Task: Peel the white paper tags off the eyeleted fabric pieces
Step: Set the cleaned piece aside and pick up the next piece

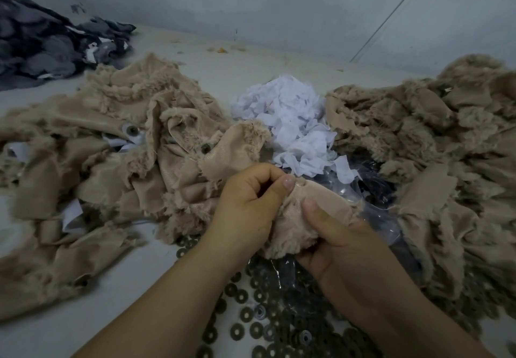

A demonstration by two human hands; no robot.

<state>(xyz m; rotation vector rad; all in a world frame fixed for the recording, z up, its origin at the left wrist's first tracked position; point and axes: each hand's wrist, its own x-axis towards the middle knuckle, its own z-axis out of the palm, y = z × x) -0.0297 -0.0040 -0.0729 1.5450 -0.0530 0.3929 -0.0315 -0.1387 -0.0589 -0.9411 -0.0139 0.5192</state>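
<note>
Left hand (248, 201) pinches beige fabric piece (307, 218) top edge | right hand (340, 243) grips below-right | tag probably hidden between thumbs

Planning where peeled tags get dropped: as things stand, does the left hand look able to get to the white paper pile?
Probably yes. The white paper pile lies just beyond the left hand with nothing between, but its fingers are pinching the held fabric piece, which the right hand also grips.

Two heaps of frayed tan fabric pieces (106, 145) (435, 145), one white paper-tag pile (293, 117), one dark grey cloth heap (47, 45), metal washers (240, 329) too many to count.
</note>
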